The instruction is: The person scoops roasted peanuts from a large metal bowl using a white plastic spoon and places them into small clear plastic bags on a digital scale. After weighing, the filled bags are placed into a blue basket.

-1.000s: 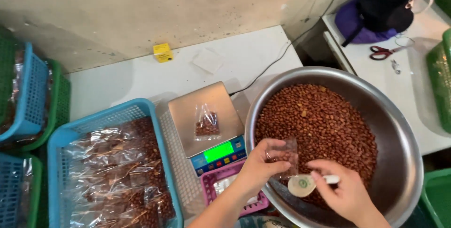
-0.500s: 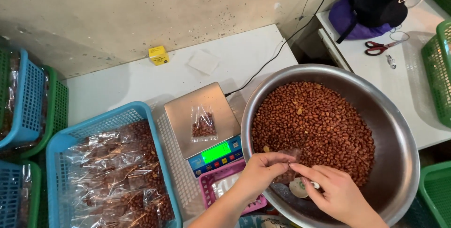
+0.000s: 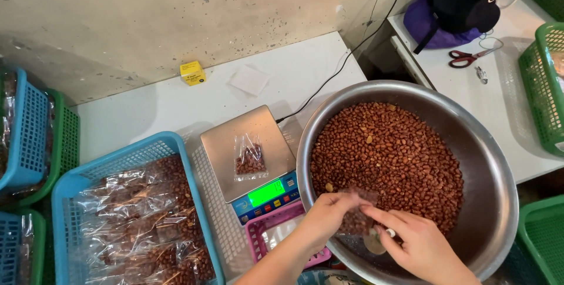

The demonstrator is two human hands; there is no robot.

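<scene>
A small clear bag (image 3: 356, 220), partly filled with brown peanuts, is held over the near rim of the large steel bowl (image 3: 499, 173). It is pinched at its upper edge by the left hand (image 3: 329, 217), fingers closed on the film. The right hand (image 3: 420, 244) is closed around a small pale scoop (image 3: 376, 242), of which only a part shows beneath the bag, and its fingertips also meet the bag's side.

Handling is judged as follows: the bag is light, limp and slippery, without stiffness of its own, and its contents shift loosely (spillage through the open mouth is the evident risk if it is tipped). The soundest hold is judged to be at the empty film near the mouth, where the left hand has it, with support from below once it is fuller.

Counted: one bowl of loose peanuts (image 3: 388, 156); one digital scale (image 3: 252, 164) with a lit green display, bearing one further small bag of peanuts (image 3: 250, 157) on its pan; one blue basket (image 3: 76, 185) of filled bags (too overlapped to count); one pink basket (image 3: 261, 235) just below the scale; one yellow box (image 3: 192, 73); one pair of red-handled scissors (image 3: 470, 56) on the side table.
</scene>
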